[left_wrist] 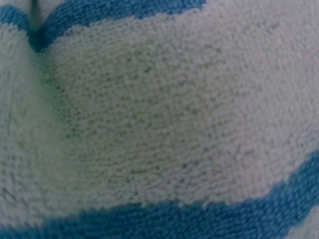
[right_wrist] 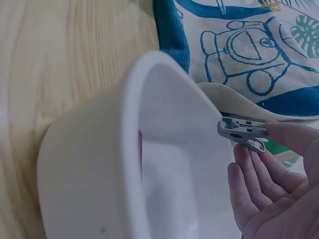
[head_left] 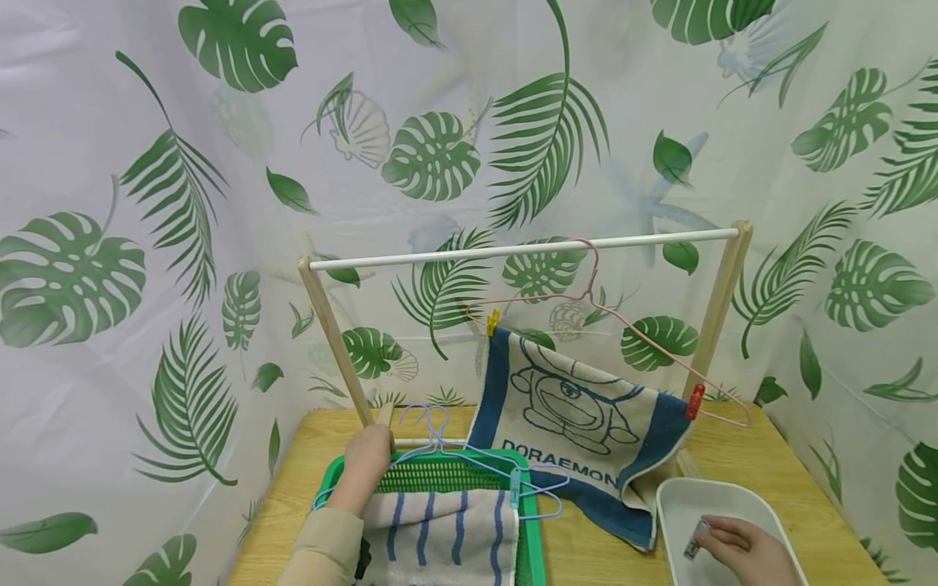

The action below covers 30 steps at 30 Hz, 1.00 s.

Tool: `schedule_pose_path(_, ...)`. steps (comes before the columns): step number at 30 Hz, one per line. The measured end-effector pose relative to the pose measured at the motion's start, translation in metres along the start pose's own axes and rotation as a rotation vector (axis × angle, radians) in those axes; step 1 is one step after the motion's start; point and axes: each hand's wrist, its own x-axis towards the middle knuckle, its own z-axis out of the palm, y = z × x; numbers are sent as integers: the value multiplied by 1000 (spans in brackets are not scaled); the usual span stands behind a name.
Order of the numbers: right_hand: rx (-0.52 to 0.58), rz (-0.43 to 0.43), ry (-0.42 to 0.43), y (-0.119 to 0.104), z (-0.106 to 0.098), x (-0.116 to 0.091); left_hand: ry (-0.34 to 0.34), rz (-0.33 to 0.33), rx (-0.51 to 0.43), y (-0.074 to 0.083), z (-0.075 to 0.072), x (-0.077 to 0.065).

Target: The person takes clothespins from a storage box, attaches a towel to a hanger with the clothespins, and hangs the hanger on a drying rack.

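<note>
One gray clothespin point(right_wrist: 241, 128) sits pinched in your right grip point(head_left: 751, 552) above the white bin point(head_left: 733, 498); a loose pinch could drop it. How your left grip point(head_left: 369, 458) closes, and on what, is hidden; tugging could unseat the striped towel point(head_left: 441, 537).

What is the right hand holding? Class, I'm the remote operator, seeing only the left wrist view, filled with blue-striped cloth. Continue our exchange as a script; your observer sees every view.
Observer: The right hand pinches a grey clip.
Operator: Is any container near that hand?
Observer: Yes, in the head view it appears over a white tub.
Operator: Does anything hang nearby?
Observer: Yes, a towel lettered DORAEMON is clipped to a pink hanger.
</note>
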Motion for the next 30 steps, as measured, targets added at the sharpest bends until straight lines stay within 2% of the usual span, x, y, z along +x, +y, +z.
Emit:
schedule_pose_path(9,12,-55,20,-12,3,-6,-8,1,5,2,0,-2)
schedule_pose_path(21,-49,-131,38,-37,10,-16,-6,4,11,3,-4,-2)
schedule_pose_path(30,27,-167,41,-55,23,-19,-1,14,10,0,-2,-3)
